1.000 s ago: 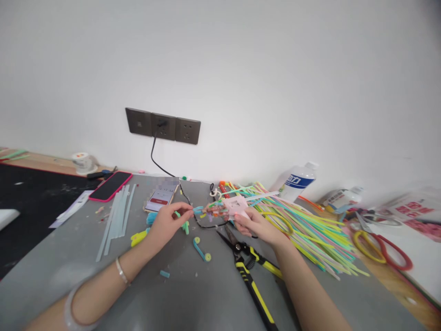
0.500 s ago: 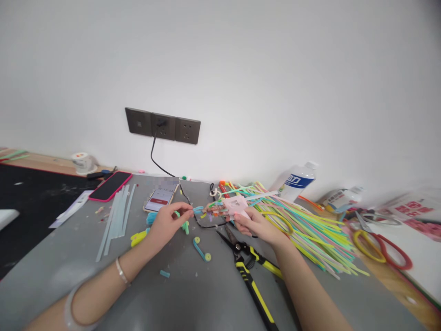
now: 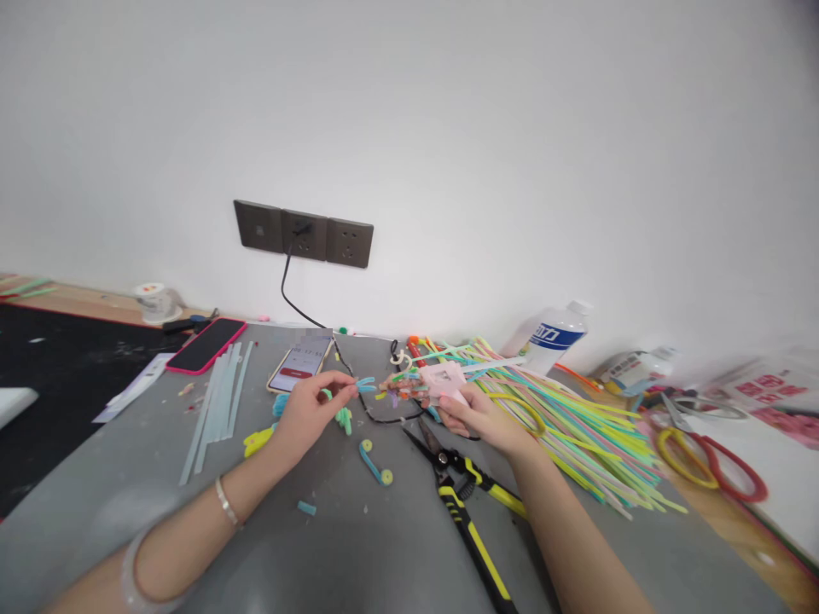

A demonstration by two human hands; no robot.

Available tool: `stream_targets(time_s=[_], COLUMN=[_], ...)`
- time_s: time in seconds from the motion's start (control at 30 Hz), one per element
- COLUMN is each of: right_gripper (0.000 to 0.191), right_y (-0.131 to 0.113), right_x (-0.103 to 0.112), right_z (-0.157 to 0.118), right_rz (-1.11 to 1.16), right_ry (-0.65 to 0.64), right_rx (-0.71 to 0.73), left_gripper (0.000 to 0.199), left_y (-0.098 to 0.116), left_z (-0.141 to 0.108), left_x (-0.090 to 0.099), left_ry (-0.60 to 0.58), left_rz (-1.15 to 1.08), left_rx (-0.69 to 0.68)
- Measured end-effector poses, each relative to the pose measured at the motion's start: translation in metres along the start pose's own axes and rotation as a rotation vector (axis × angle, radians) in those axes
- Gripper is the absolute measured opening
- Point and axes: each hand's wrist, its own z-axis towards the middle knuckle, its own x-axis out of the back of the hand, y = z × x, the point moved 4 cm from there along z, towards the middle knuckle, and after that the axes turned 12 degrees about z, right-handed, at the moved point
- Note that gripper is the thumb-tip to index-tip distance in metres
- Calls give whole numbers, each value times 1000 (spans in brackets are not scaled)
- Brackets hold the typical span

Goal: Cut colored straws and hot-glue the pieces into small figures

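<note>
Between the pinched fingertips of my left hand (image 3: 318,408) is a small light-blue pipe-cleaner piece (image 3: 365,385). My right hand (image 3: 472,414) grips a pale pink glue gun (image 3: 443,381), a square-looking body whose full shape is partly covered by my fingers. Small colourful bits (image 3: 403,388) lie just left of the pink body, close to the blue piece. Below my hands, a blue strip with two yellow-green round ends (image 3: 374,463) rests on the grey mat (image 3: 256,546). Green curled pieces (image 3: 344,416) and a yellow piece (image 3: 258,442) sit by my left hand.
Black-and-yellow pliers (image 3: 470,512) lie in front of my right hand. A bundle of coloured pipe cleaners (image 3: 582,426) spreads to the right, near a white bottle (image 3: 555,337) and scissors (image 3: 710,460). Two phones (image 3: 206,345), pale strips (image 3: 214,409) and a black cable (image 3: 285,286) are further left.
The pink object in my right hand has shifted slightly right and its tilt has changed. The blue piece in my left hand has moved slightly up and away from the colourful bits.
</note>
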Motion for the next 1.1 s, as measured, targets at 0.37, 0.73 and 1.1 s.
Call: stream_targets(time_s=[0.37,0.73,1.1], right_gripper=[55,49,55], right_y=[-3,7,1], right_x=[-3,-1,-1], right_z=[0,-2,-1], right_rz=[-13,-20,-39], right_ry=[4,4,49], right_rx=[46,11,76], left_gripper=[21,21,19], left_y=[-1,-3,-2], left_z=[-1,-1,0], left_x=[-2,-1,-1], left_ry=[-33,-22,2], left_rz=[37,26,-13], left_rx=[-23,-25,-15])
